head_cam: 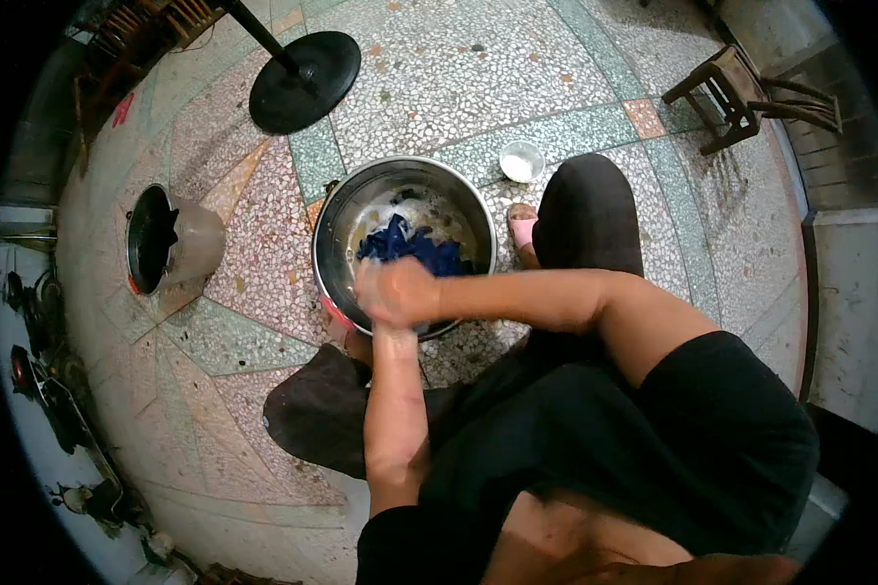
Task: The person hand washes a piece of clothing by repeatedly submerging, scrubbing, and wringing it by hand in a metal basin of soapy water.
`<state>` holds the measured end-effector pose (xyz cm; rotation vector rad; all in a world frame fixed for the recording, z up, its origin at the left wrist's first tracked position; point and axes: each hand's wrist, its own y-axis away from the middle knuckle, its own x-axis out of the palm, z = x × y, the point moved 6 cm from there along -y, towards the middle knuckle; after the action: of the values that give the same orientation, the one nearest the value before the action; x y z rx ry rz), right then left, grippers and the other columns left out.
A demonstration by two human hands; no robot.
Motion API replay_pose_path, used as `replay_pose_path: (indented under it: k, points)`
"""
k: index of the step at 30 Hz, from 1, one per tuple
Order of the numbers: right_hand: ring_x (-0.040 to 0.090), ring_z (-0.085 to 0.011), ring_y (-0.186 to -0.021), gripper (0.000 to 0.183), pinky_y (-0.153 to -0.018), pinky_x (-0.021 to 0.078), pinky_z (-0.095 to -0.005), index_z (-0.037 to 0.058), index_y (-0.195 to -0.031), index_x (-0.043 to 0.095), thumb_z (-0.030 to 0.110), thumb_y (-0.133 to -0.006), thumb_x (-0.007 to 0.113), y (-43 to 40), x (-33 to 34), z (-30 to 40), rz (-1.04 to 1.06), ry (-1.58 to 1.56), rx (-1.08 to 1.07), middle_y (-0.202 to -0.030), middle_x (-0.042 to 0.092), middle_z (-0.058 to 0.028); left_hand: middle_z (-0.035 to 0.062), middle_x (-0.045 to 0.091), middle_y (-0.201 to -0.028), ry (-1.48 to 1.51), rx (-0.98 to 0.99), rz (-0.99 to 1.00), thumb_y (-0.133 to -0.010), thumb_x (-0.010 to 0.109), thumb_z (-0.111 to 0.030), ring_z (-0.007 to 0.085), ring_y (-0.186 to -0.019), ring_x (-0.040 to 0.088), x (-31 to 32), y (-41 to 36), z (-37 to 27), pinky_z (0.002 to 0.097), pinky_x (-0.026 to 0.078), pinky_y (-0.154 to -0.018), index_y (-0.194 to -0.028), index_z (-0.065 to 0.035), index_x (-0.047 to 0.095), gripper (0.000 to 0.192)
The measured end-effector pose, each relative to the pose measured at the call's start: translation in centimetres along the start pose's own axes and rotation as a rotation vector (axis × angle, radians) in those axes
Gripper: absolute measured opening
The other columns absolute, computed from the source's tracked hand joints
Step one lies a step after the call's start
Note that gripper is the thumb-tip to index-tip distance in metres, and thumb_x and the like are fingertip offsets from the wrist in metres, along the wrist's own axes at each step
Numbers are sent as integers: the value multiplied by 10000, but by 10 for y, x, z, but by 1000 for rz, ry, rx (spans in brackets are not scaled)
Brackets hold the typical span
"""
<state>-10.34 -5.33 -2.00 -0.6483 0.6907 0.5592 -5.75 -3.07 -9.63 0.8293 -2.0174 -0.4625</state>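
A bunched dark blue cloth [410, 245] lies wet in a round metal basin [483, 212], with cloudy, sudsy water around it. My right hand [413, 289] reaches in from the right, curled against the near edge of the cloth. Up from below comes my left hand [380, 307], meeting the right one over the basin's near rim. Both hands overlap and are motion-blurred. The left fingers are mostly hidden, so their hold on the cloth is unclear.
A small bowl [522, 161] with white contents stands beyond my foot in a pink slipper [524, 230]. To the left is a metal bucket [197, 238]. A black round stand base [314, 80] and a wooden chair [732, 84] stand farther off on the terrazzo floor [475, 80].
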Motion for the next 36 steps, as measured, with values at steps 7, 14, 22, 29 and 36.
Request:
replay_pose_path:
  k: [7,14,22,29,36]
  points:
    - [568,-343,-545,259,-548,462,-459,84,-567,545,308,-694,520,-16,-13,-11,-124,-159,136,-591,572,-159,30,546,-867,214,164,743,-833,451,-252,170,-811,540,-5,-14,3,290,443,-690,-976,-107,526,217]
    - [553,-348,-541,233,-512,463,-441,102,-636,577,319,-697,522,-9,-10,-66,116,26,304,-626,567,-140,57,540,-1055,30,-77,147,-857,389,-321,175,-982,531,27,7,30,338,423,-872,-1094,-75,492,357]
    - [449,-287,-485,276,-482,376,-414,38,-651,497,254,-821,519,14,2,22,-159,-113,-137,-572,465,-174,52,566,-925,-138,320,367,-768,480,-282,198,-809,539,0,11,-19,360,421,-747,-956,-97,556,274]
    - [560,-341,-547,228,-462,443,-437,85,-604,567,284,-697,507,-14,-22,-63,-79,-94,316,-620,572,-158,68,525,-1112,-44,-90,124,-837,439,-366,206,-1009,521,16,2,26,358,441,-834,-1120,-84,494,404]
    - [539,-347,-512,240,-460,433,-446,92,-605,554,320,-676,531,2,-34,22,-236,-302,-208,-576,543,-136,43,546,-1065,-34,-129,71,-829,412,-437,209,-970,534,-9,3,20,380,450,-801,-1078,-144,521,400]
